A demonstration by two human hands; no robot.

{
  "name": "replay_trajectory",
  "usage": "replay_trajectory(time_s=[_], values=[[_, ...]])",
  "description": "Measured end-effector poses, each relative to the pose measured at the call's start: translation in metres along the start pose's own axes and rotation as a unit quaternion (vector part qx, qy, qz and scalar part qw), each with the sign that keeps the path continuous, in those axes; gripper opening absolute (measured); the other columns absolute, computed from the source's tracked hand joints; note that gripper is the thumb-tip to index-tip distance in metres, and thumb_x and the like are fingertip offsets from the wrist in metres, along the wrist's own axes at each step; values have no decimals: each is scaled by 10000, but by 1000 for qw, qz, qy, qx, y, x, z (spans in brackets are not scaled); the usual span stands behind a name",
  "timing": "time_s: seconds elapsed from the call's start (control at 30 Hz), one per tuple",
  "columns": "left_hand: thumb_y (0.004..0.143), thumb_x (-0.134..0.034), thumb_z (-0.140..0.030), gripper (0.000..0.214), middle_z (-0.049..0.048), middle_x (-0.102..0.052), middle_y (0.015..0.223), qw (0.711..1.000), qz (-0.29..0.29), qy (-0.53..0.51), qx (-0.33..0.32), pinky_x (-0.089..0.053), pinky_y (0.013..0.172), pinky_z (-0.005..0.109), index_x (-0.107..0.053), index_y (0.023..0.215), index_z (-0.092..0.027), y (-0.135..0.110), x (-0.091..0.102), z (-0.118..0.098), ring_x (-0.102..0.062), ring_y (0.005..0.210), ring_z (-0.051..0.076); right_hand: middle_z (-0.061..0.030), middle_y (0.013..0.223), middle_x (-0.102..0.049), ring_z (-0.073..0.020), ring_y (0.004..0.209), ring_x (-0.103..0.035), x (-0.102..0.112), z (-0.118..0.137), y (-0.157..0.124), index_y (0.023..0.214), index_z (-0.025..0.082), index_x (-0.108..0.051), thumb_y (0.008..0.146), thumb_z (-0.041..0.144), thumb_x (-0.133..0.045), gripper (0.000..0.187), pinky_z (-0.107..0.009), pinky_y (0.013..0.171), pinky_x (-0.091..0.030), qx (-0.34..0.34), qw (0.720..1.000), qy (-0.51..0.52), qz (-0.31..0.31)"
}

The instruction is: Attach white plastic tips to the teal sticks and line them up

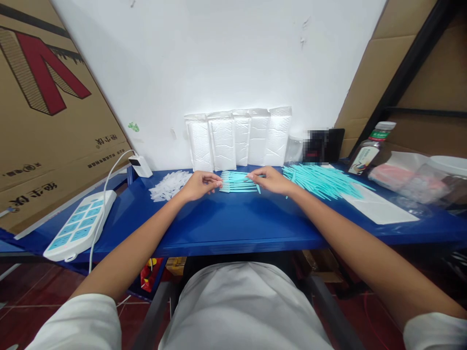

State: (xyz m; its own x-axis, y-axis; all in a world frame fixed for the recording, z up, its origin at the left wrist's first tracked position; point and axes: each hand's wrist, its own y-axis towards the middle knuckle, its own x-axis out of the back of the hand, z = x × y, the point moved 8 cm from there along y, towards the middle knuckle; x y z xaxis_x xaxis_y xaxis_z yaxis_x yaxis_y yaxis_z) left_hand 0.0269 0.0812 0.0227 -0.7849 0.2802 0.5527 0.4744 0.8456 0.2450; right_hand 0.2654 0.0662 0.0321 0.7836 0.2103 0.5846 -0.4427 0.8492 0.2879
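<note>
My left hand [202, 185] is closed in a pinch at the left end of a row of slim teal sticks [239, 188]. What lies between its fingertips is too small to make out. My right hand [272, 180] pinches a teal stick near the row's right end, fingers partly covering it. The sticks in the row lie side by side, roughly parallel, pointing left to right. Beyond the right hand spreads a loose heap of similar teal sticks [321, 181]. Just left of the left hand is a pile of small translucent white pieces [170, 185].
Several white padded packets [224, 141] lean against the wall behind the blue table [233, 223]. A power strip [80, 226] with a cable lies at left. A bottle [370, 148], a white sheet [383, 206] and a lidded clear tub [438, 180] occupy the right.
</note>
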Motion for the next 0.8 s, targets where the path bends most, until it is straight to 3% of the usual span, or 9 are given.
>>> replay_trajectory(time_s=[0.2,0.47,0.8], values=[[827,-790,-616,527,124,-802,946,1000,-11,5,2,-575,598,286,-790,1058,-142,0,2,-1,-671,663,161,-45,705,-658,-194,723,-576,3,-2,1,1034,112,-829,858,728,-617,676,-322,688,-455,-6,1000,7,-17],[833,-789,-608,530,124,-803,947,1000,-24,2,6,-562,585,275,-794,1075,-136,0,5,1,-655,651,151,-48,739,-684,-205,766,-609,7,0,0,1154,126,-810,859,649,-672,616,-339,726,-500,-6,999,36,-32],[803,-816,-619,556,146,-808,961,999,-37,-28,12,-551,570,278,-791,1062,-127,3,8,8,-655,638,152,-50,799,-698,-215,834,-636,7,7,-1,1143,135,-790,885,570,-681,517,-336,753,-512,13,999,45,-28]])
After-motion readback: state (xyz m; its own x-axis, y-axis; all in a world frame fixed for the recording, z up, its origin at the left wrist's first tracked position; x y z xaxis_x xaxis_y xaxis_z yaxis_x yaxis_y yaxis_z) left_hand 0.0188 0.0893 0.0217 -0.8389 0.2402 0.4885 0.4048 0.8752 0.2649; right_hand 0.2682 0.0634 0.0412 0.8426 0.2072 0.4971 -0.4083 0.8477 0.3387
